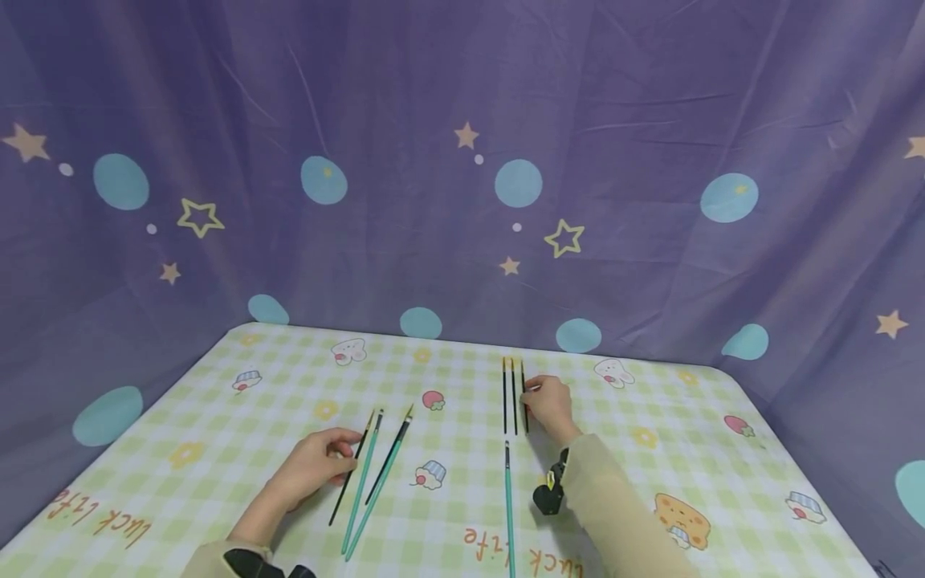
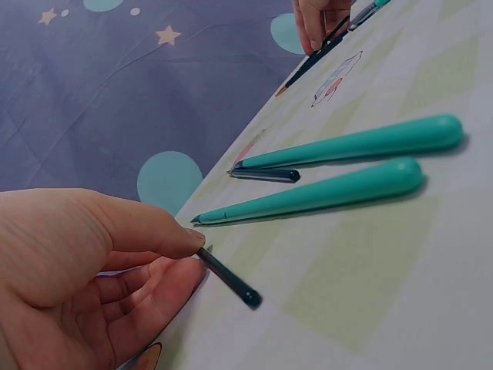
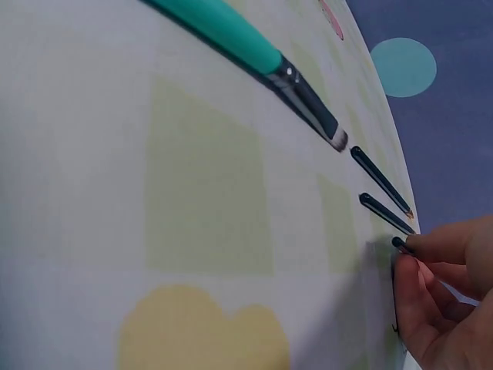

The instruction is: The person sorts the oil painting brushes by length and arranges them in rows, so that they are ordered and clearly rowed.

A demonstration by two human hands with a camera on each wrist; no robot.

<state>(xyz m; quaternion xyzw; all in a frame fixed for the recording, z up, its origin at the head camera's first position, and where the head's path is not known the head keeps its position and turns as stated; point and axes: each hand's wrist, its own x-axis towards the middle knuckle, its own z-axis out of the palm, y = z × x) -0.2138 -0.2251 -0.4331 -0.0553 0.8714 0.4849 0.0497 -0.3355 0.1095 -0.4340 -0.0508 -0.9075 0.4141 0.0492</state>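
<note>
On the left side of the table my left hand [image 1: 312, 466] pinches a thin black paintbrush [image 1: 342, 499] between thumb and fingers. Just right of it lie two teal paintbrushes [image 1: 358, 491] [image 2: 347, 146] and another black paintbrush [image 1: 384, 466], which overlaps the farther teal one. My right hand [image 1: 551, 405] holds a black paintbrush [image 3: 398, 243] by thumb and fingertips, bristles toward the back. Beside it, two more black paintbrushes [image 1: 505, 401] [image 1: 515, 405] lie roughly parallel. In front of these is a teal flat paintbrush [image 1: 509, 506], its bristle end toward them.
A green-and-white checked tablecloth [image 1: 253, 433] with printed cartoons and lettering covers the table. Behind it hangs a purple curtain [image 1: 419, 265] with stars and blue spots, along the table's back edge. A black wrist device [image 1: 551, 490] sits on the right sleeve.
</note>
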